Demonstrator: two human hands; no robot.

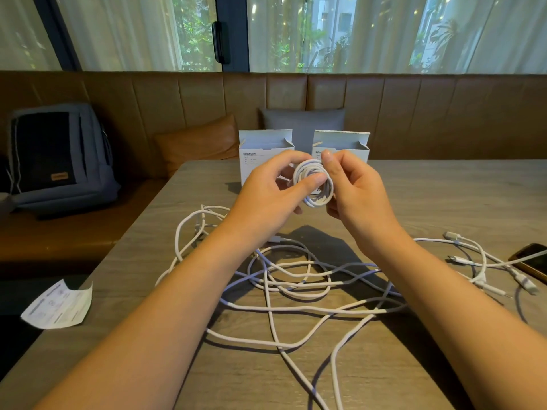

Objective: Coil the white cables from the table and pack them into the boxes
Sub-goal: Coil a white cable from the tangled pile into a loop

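Far left, off the table: backpack (60, 155) on the bench at about 10 o'clock; a paper slip (59, 306) hangs at the table's (444, 196) near-left edge, 8 o'clock. Loose white cables (296, 279) sprawl tangled over the table centre, under both forearms, running out toward 3 o'clock, where plug ends lie beside a phone (529, 261). Left hand (266, 187) raised above the table, thumb laid across the front of a small coil (313, 184), fingers curled behind it: gripping. Right hand (352, 184) pinches the coil's top and right side, fingertips curled on the loops: also gripping. The coil is held in the air, at 12 o'clock from the tangle, just in front of two boxes. Left box (263, 155) and right box (343, 143) stand upright at the far edge, top flaps open; cannot see inside. Judged step: one cable wound, loops being tidied or the tail secured. Next move likely calls for keeping the coil pinched tight so it does not spring open, then lowering it through an open box top. Several cables remain uncoiled.
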